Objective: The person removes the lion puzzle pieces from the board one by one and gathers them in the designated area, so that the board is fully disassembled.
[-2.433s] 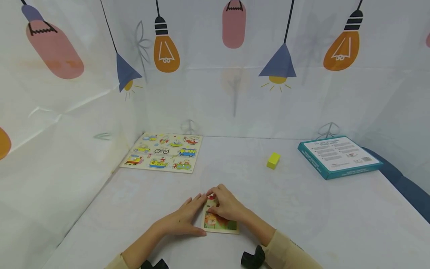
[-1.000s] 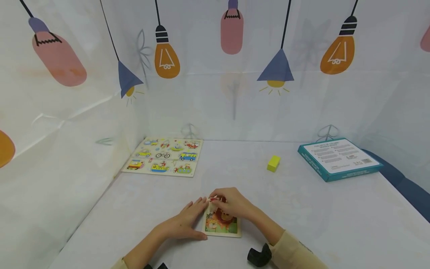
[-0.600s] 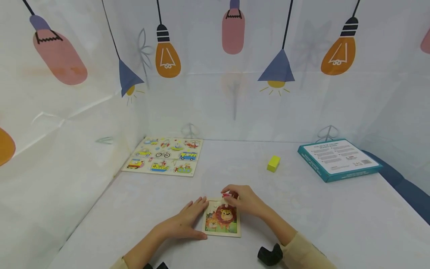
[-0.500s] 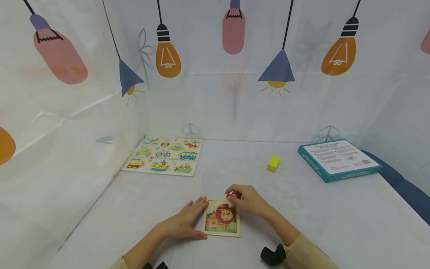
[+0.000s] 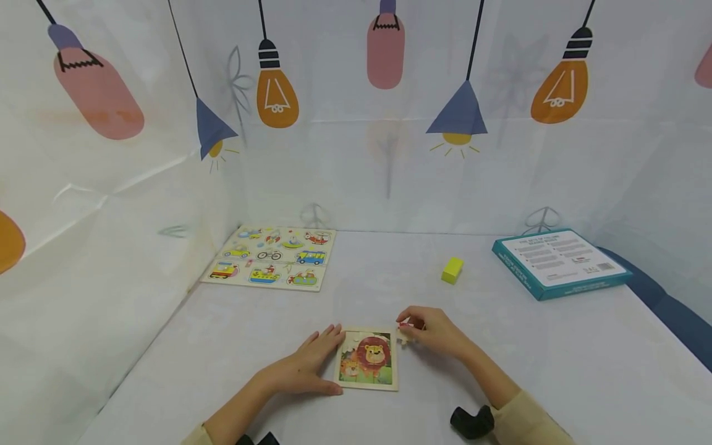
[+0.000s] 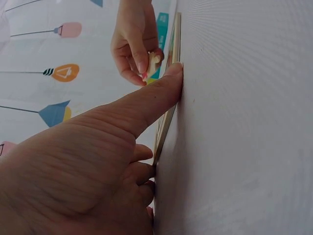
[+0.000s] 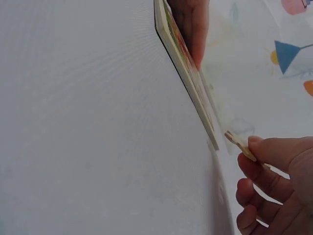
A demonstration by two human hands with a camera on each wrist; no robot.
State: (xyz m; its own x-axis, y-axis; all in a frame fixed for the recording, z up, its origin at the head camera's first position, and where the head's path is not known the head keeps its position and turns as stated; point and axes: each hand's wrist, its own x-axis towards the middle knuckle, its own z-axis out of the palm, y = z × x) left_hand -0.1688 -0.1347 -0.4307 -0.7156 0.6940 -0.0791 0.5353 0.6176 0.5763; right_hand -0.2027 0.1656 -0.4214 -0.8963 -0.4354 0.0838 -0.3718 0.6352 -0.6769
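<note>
A small wooden puzzle tray [image 5: 367, 387] with a lion picture lies on the table in the head view. Its upper left part shows bare wood. My left hand [image 5: 303, 371] rests along the tray's left side, fingers extended, and the thumb [image 6: 164, 93] touches its edge in the left wrist view. Just right of the tray's upper corner, my right hand [image 5: 436, 332] pinches a jigsaw piece [image 7: 239, 144] between thumb and index finger. The piece is held above the table, apart from the tray, with some red on its face; the fingers cover much of it.
A vehicle puzzle board [image 5: 268, 256] lies at the back left. A yellow block [image 5: 453, 270] sits behind the right hand. The teal-edged box [image 5: 562, 262] is at the back right, by the table's edge. A printed white curtain [image 5: 334, 173] hangs behind.
The right hand has lifted the jigsaw piece off the tray's upper left and carried it right, past the tray's corner. More of the lion picture shows. The left hand has stayed put.
</note>
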